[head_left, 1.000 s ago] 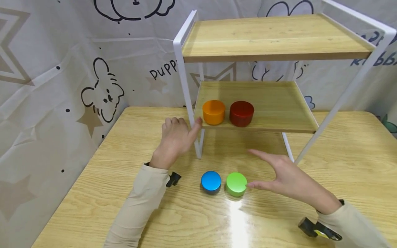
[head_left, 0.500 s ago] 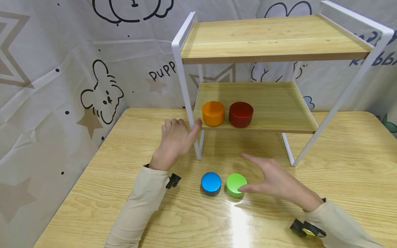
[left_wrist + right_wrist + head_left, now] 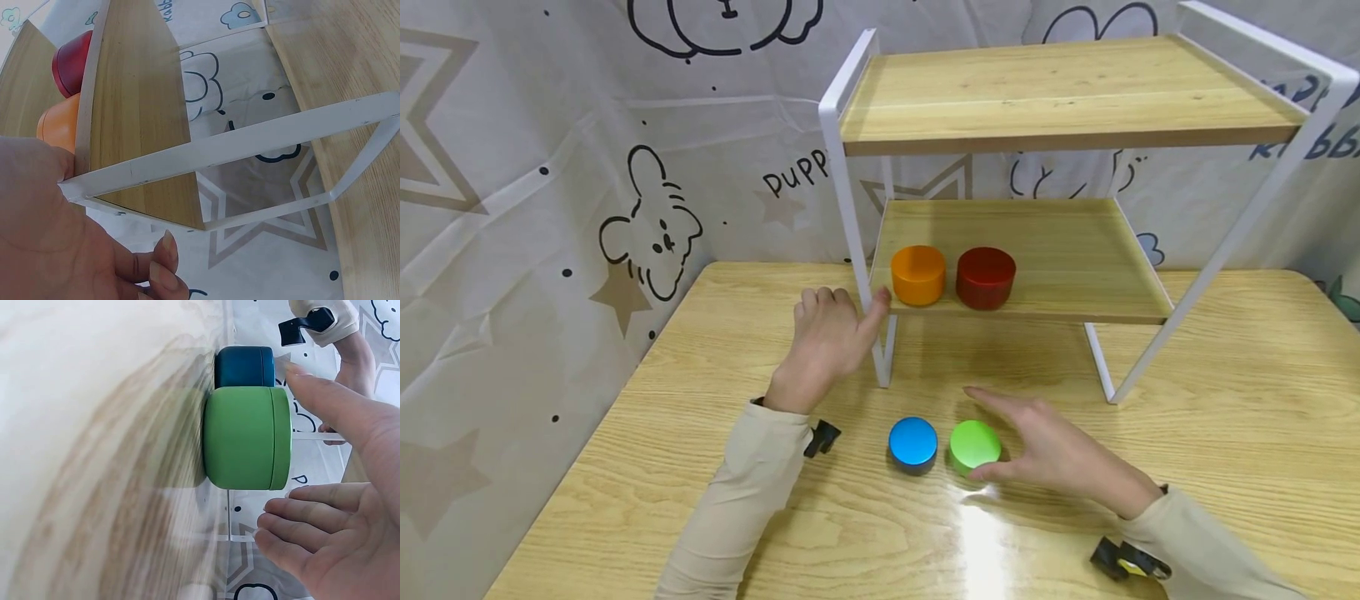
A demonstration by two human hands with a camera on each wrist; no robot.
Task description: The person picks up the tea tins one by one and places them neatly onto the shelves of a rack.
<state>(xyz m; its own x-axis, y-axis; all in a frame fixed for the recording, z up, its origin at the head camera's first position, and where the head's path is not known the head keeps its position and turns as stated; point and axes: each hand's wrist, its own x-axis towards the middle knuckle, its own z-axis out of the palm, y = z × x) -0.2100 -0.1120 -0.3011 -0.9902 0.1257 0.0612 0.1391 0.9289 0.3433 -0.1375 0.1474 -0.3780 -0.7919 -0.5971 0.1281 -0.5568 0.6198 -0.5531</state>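
Note:
My left hand (image 3: 831, 337) holds the left front post (image 3: 855, 225) of a white-framed shelf rack. Its thumb crosses the post to the middle board's front edge, and the other fingers bend loosely on the outer side, apart from the post. My right hand (image 3: 1052, 442) is spread beside a green round lidded container (image 3: 975, 444) on the table. In the right wrist view, the container (image 3: 247, 437) stands beyond the thumb and fingers, with space around it. A blue round container (image 3: 913, 443) stands just left of the green one.
An orange round container (image 3: 918, 275) and a dark red one (image 3: 986, 277) stand on the middle board (image 3: 1075, 258). The rack's top board (image 3: 1060, 92) overhangs them. Behind the table (image 3: 700, 375) hangs a printed cloth (image 3: 722, 183).
My right hand has moved left, bringing its thumb to the near side of the green container. My left hand stays at the post, and the containers have not moved.

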